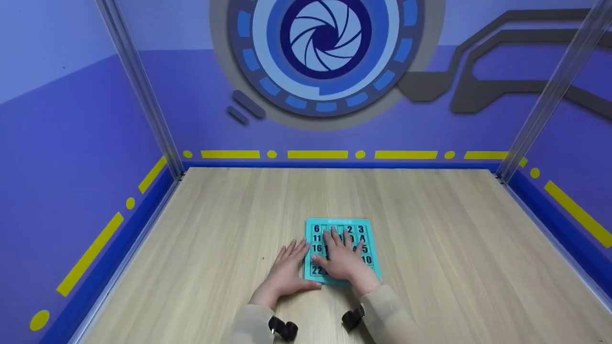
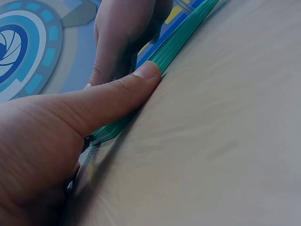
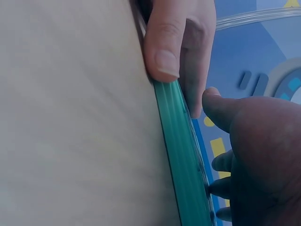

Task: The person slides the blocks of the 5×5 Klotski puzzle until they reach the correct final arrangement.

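Note:
A turquoise number slide puzzle [image 1: 375, 274] lies flat on the table, its square tiles printed with black numbers. My left hand [image 1: 286, 274] braces its near left corner, with straight fingers along the left side and the thumb against the near edge. Seen from the left wrist, that thumb [image 2: 117, 96] lies along the puzzle's green side wall [image 2: 176, 44]. My right hand [image 1: 343, 262] is spread over the middle tiles, fingertips on the upper rows, covering several numbers. In the right wrist view the right hand [image 3: 268, 141] extends over the puzzle's frame [image 3: 181, 155].
The wood-grain table [image 1: 229, 215] surrounds the puzzle. Blue panels with yellow marks, such as the back wall [image 1: 181, 105], enclose it on three sides, with metal posts at the corners. Black wrist cameras, one on the left sleeve [image 1: 251, 325], sit close above the tabletop.

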`<state>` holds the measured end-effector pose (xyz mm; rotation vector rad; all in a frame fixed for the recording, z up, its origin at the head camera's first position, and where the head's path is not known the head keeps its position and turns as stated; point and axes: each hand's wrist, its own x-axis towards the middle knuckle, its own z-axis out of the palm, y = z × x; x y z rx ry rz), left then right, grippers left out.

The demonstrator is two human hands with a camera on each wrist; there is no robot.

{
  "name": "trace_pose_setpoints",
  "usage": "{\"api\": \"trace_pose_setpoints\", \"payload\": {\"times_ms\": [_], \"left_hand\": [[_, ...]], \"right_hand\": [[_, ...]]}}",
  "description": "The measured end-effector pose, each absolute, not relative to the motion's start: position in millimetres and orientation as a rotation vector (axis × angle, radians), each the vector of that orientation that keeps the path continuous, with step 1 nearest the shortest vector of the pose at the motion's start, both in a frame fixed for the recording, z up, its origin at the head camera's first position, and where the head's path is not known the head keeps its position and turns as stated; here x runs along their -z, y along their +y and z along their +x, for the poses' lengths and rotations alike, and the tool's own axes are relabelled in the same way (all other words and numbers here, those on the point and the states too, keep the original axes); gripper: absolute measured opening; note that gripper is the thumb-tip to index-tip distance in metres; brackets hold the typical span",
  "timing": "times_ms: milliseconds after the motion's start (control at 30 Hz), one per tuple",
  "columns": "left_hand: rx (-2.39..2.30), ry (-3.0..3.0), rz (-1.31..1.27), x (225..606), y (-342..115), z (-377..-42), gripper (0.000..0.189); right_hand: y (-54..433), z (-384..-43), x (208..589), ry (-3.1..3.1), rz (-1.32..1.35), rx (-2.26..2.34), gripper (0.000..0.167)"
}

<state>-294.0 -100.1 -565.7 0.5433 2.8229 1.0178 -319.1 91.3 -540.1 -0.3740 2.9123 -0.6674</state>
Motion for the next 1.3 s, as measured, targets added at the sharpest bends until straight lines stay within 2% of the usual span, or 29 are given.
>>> {"api": "trace_pose_setpoints", "payload": {"times_ms": [767, 1300], "left_hand": [[-1.026, 2.836, 0.569, 567, -98, -293, 0.112], [-1.007, 2.836, 0.531, 567, -99, -293, 0.113]], "right_hand": [[88, -319, 544, 2.909, -0.421, 0.705, 0.089], [106, -318, 534, 2.939, -0.278, 0.714, 0.088]]}}
